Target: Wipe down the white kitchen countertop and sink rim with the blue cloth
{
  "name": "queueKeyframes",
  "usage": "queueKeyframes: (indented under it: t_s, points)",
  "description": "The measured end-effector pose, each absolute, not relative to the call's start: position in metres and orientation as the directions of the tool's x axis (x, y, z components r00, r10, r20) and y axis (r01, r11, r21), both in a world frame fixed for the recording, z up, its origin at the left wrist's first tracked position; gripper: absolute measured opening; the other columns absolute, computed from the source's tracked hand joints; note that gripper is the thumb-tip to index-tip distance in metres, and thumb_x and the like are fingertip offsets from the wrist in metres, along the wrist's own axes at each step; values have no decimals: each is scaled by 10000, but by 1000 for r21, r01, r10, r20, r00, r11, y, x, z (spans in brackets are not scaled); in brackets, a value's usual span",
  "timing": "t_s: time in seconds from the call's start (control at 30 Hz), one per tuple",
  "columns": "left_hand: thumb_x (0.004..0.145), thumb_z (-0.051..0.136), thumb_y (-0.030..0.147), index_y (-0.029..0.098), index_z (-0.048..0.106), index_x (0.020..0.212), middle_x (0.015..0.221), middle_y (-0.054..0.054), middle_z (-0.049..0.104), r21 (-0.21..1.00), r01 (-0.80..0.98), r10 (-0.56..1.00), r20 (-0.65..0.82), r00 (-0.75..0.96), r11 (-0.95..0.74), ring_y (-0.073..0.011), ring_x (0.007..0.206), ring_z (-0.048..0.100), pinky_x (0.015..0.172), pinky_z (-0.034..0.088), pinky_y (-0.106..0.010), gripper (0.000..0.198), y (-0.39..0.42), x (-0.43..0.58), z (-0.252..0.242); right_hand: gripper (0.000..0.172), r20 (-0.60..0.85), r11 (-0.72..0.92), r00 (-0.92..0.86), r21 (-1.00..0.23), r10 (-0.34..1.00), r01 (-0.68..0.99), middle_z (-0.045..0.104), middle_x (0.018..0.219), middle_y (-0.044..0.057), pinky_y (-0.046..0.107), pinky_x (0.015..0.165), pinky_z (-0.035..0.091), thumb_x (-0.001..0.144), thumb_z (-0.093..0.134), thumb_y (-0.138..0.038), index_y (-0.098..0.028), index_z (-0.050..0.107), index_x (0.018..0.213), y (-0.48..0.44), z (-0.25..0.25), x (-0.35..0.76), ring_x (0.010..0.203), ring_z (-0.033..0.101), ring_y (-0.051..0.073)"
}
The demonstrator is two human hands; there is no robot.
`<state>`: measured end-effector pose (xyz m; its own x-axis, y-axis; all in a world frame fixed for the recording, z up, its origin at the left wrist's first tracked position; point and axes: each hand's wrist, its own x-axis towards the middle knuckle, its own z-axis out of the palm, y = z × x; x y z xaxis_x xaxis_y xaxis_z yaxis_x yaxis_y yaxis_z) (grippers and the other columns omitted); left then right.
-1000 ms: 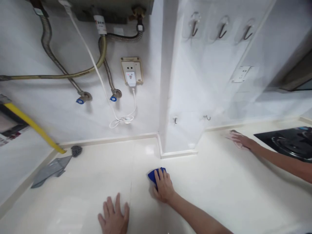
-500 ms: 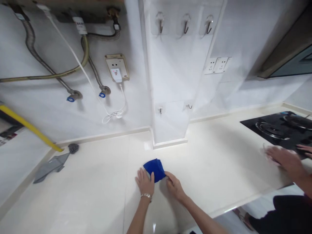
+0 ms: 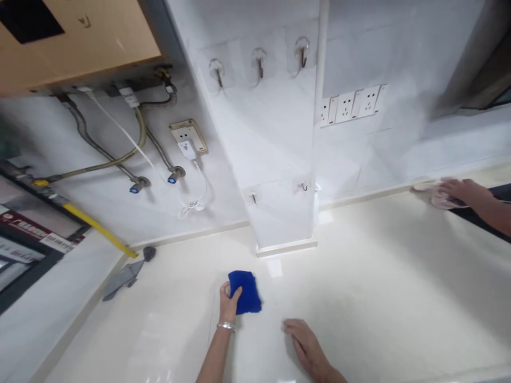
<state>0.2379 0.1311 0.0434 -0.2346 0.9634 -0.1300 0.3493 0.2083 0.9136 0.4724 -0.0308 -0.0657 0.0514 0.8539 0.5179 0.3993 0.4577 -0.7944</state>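
White wall (image 3: 359, 154) backs a glossy cream surface (image 3: 371, 282), whose rear edge steps forward around a square white pillar (image 3: 275, 159); a broad stretch runs rightward for moving. The right hand (image 3: 305, 343) is half-open, fingers loosely curled, apart from the cloth. The left hand (image 3: 228, 306) pinches the flat royal-blue cloth (image 3: 248, 293) by its left side, thumb on top. This cloth is between the hands, in front of the pillar.
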Motion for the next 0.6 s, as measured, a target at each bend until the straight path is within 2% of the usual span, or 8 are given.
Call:
queueKeyframes:
  t_s: [0.07, 0.17, 0.23, 0.33, 0.43, 0.5, 0.6]
  points:
    - [908, 629, 457, 177, 515, 1291, 930, -43, 737, 878, 433, 973, -136, -187, 205, -192, 761, 707, 763, 625, -411, 488, 144, 215, 65, 382, 521, 462, 52, -796, 852, 391, 765, 1167, 88, 420, 981, 618, 1011, 398, -212, -302, 732, 1174, -30, -65, 472, 1109, 726, 226]
    - [884, 610, 367, 226, 499, 1309, 1001, -62, 770, 783, 610, 991, -67, -116, 124, -228, 822, 729, 869, 609, -459, 461, 162, 191, 91, 382, 511, 450, 54, -798, 858, 400, 768, 1163, 98, 434, 978, 622, 1009, 405, -211, -300, 732, 1186, -31, -65, 473, 1111, 729, 233]
    - [862, 576, 276, 265, 533, 1301, 1139, -84, 775, 701, 711, 998, -14, -55, 49, -271, 959, 739, 971, 573, -506, 441, 170, 185, 98, 371, 498, 433, 62, -803, 865, 411, 769, 1166, 104, 439, 978, 625, 1006, 427, -214, -306, 737, 1187, -32, -63, 473, 1113, 732, 241]
    - [815, 564, 187, 294, 626, 1235, 1392, -68, 705, 616, 783, 996, 19, 88, -81, -285, 1251, 667, 1095, 524, -481, 438, 171, 184, 90, 345, 477, 408, 65, -809, 877, 423, 767, 1178, 102, 451, 980, 628, 1004, 458, -237, -332, 745, 1170, -33, -60, 473, 1116, 736, 257]
    - [845, 566, 233, 238, 682, 1224, 1531, -105, 604, 559, 817, 989, 34, 145, -139, -289, 1479, 482, 1264, 363, -488, 397, 168, 181, 70, 333, 446, 382, 45, -811, 894, 443, 762, 1193, 99, 456, 981, 631, 1009, 467, -265, -356, 744, 1168, -34, -57, 474, 1128, 733, 270]
    - [896, 524, 308, 174, 620, 1356, 1614, -165, 496, 525, 844, 994, 42, 98, -106, -354, 1561, 343, 1308, 241, -589, 488, 168, 179, 56, 338, 423, 360, 33, -807, 905, 467, 757, 1208, 100, 453, 987, 629, 1014, 459, -269, -360, 737, 1182, -36, -57, 475, 1142, 728, 272]
    - [933, 490, 470, 203, 474, 1515, 1699, -173, 349, 492, 869, 999, 29, 29, -40, -470, 1584, 219, 1263, 214, -725, 640, 174, 185, 35, 341, 402, 331, 30, -792, 915, 513, 748, 1223, 107, 448, 988, 628, 1018, 449, -260, -355, 729, 1189, -39, -60, 475, 1154, 722, 273]
